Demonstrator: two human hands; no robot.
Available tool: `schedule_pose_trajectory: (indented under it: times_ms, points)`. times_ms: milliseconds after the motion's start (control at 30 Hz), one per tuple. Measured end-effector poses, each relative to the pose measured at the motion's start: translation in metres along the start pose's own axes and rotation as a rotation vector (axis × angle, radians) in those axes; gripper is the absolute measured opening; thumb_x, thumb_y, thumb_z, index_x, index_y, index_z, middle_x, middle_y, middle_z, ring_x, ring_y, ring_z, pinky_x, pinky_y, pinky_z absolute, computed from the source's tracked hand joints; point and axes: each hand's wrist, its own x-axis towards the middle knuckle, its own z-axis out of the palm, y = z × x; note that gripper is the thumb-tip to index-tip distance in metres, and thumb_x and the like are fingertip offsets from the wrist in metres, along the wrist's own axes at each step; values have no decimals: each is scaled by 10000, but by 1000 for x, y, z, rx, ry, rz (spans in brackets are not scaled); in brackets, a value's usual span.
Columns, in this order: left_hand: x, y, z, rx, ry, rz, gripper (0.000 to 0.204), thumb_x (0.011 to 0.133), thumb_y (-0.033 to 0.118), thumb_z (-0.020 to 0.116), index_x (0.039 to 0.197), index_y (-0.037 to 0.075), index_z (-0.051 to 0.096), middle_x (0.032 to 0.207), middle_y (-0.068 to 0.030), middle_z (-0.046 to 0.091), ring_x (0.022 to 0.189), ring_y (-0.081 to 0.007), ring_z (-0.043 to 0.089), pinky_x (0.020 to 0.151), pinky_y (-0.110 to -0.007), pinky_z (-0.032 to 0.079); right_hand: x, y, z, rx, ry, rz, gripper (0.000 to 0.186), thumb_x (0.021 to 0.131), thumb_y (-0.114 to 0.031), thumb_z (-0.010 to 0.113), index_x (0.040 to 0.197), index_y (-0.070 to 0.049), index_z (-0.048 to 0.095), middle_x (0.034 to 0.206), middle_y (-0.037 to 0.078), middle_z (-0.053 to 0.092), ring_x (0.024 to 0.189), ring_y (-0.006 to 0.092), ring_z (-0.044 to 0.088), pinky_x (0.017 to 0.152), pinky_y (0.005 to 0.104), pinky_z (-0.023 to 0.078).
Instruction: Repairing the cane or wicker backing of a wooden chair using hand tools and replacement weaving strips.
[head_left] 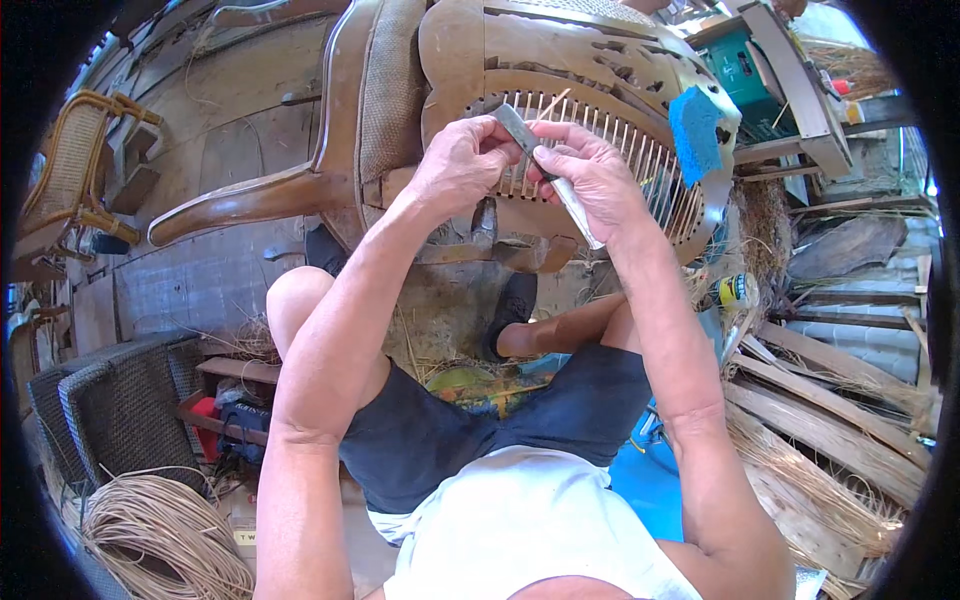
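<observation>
Both hands meet over the wooden chair frame (455, 60). In my right hand (597, 180) is a knife (518, 130) with a flat grey blade and a long pale end across the palm; the thumb presses on it. My left hand (463, 160) is closed at the blade's side, fingers pinched; what they grip is hidden. A thin pale strip (553, 104) sticks up behind the blade; which hand holds it I cannot tell. Below the hands, a row of light pegs or cane strands (645, 165) spans the carved chair back's opening.
A blue sponge-like piece (695, 135) rests on the chair's right edge. A green crate (740, 75) stands by a wooden bench (790, 70). Coiled cane (160, 535) lies lower left, near a woven grey chair (130, 410). A yellow-labelled can (733, 291) and wooden planks (830, 430) are at right.
</observation>
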Motion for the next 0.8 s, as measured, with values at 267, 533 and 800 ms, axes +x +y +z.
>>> schedule_pose_trajectory:
  times_ms: [267,533,800]
  points:
    - [-9,11,-6,-50,-28,-138,169,951,139,690,1054,7,713,941,-24,697,860,-88,599,805,-251,496,-3,-108,-105,82,103,-329,403,951,-77,645,1324,-11,508,882,144,664,716,174,643,599,269,540]
    - [-8,-1,0,-140,19,-75,218,943,170,721,1082,3,733,912,-10,714,804,-63,610,724,-227,503,-25,-28,-8,-270,-100,-3,460,961,-106,645,1388,6,518,944,112,684,739,112,635,661,240,534]
    - [-12,0,5,-146,77,-26,222,929,151,736,1090,-1,742,934,-19,717,819,-69,597,754,-234,488,-5,5,-6,80,-53,-28,324,981,-59,612,1302,-17,597,924,70,669,787,111,642,626,210,523]
